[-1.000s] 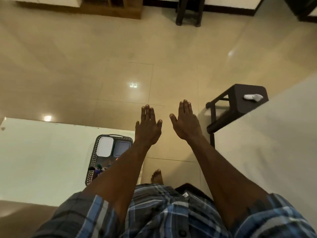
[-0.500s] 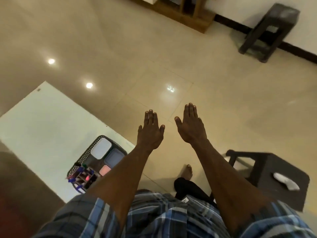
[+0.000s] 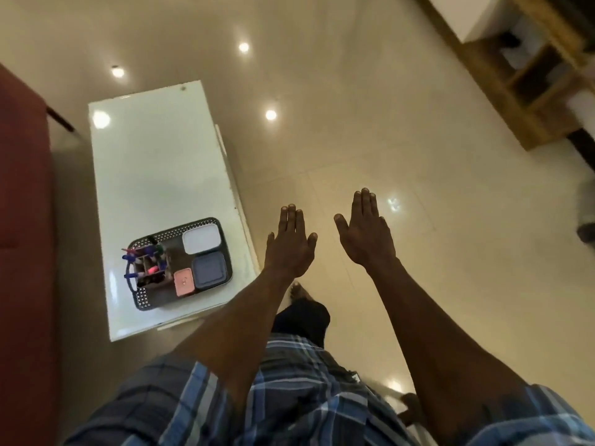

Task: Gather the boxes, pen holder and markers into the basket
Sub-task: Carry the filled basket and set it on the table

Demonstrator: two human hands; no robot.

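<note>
A dark perforated basket [image 3: 151, 297] sits on the near end of a white table [image 3: 154, 175]. Inside it lie a white box [image 3: 202, 241], a grey box [image 3: 209, 267] and a small pink box [image 3: 184, 282]. A pen holder [image 3: 151, 268] stands in its left part, with blue, green and pink markers [image 3: 132, 253] sticking out. My left hand [image 3: 289, 247] and my right hand [image 3: 365, 233] are stretched out flat over the floor, right of the table, fingers straight and holding nothing.
A dark red sofa [image 3: 22, 220] runs along the left edge. Glossy beige floor tiles [image 3: 354, 107] fill the middle. A wooden shelf unit [image 3: 528, 69] stands at the top right. A dark blurred object [image 3: 587, 220] shows at the right edge.
The view has swung left, so the whole table and basket now show and the dark stool has left the frame. Both hands stay stretched out flat and empty.
</note>
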